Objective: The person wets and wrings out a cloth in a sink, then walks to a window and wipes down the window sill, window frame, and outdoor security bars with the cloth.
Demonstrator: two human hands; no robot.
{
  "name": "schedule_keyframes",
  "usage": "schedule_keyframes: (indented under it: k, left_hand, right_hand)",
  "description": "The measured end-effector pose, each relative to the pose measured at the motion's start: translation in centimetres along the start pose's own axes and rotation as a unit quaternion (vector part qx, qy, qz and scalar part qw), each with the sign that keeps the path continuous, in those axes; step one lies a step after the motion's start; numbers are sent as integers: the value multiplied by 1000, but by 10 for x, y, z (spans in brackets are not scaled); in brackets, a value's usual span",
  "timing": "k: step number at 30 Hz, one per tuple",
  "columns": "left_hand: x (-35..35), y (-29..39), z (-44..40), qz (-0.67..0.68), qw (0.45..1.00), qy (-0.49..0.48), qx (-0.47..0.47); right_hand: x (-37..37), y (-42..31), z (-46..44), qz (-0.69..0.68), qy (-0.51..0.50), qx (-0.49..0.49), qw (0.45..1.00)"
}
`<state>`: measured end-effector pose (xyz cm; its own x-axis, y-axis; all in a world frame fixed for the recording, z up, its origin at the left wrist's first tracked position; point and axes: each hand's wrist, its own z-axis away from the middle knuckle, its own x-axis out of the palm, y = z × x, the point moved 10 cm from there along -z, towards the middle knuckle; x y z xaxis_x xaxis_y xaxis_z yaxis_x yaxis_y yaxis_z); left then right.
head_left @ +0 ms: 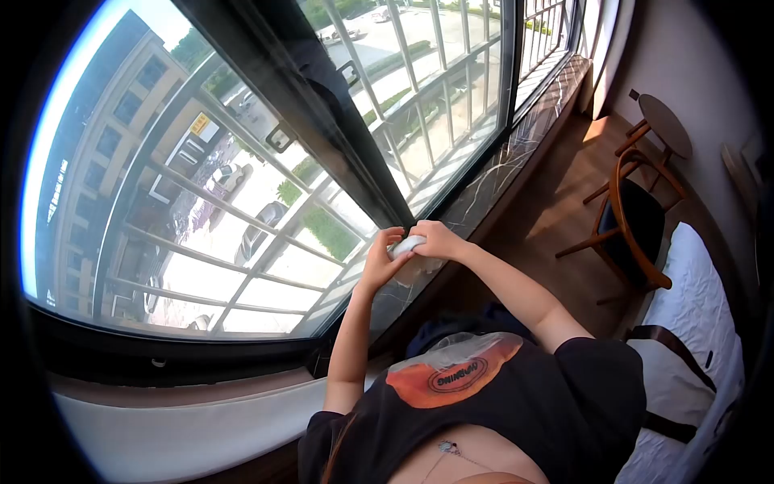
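Observation:
Both hands meet over the dark marble sill (476,202), close to the foot of the black window frame post (322,105). Between them is a small white object (407,247), rounded and pale; what it is cannot be made out. My left hand (380,256) has its fingers curled around the object's left side, thumb below it. My right hand (436,240) grips the same object from the right, fingers bent over its top.
Barred window panes (242,226) fill the left and top. A wooden chair (633,226) and a small round table (665,127) stand at the right. White bedding (693,298) lies at the right edge, with a dark strap across it. A white curtain (601,56) hangs at top right.

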<state>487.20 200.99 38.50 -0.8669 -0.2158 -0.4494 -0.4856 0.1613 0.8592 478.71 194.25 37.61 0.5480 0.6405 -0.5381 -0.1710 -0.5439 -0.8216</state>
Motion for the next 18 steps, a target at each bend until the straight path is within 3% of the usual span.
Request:
schedule_keyframes:
  k: [3, 5, 7, 8, 15, 16, 18]
  left_hand:
    - [116, 16, -50, 105, 986, -127, -20]
    - [188, 29, -81, 93, 985, -143, 20]
    - [264, 27, -105, 71, 974, -208, -52]
    - [293, 41, -118, 70, 975, -209, -24]
    - [453, 101, -184, 101, 945, -310, 11]
    - [470, 101, -190, 119, 942, -313, 10]
    - [489, 102, -205, 122, 939, -322, -11]
  right_hand:
    - [-99, 62, 75, 27, 134, 19, 990]
    - [-160, 106, 124, 9, 184, 98, 978]
    - [-207, 145, 178, -49, 192, 203, 959]
    - [-223, 163, 204, -82, 194, 254, 944]
    - [-313, 236, 322, -88, 173, 334, 922]
    - [-326, 243, 326, -45, 182, 327, 926]
    - [-360, 229, 318, 90, 228, 212, 946]
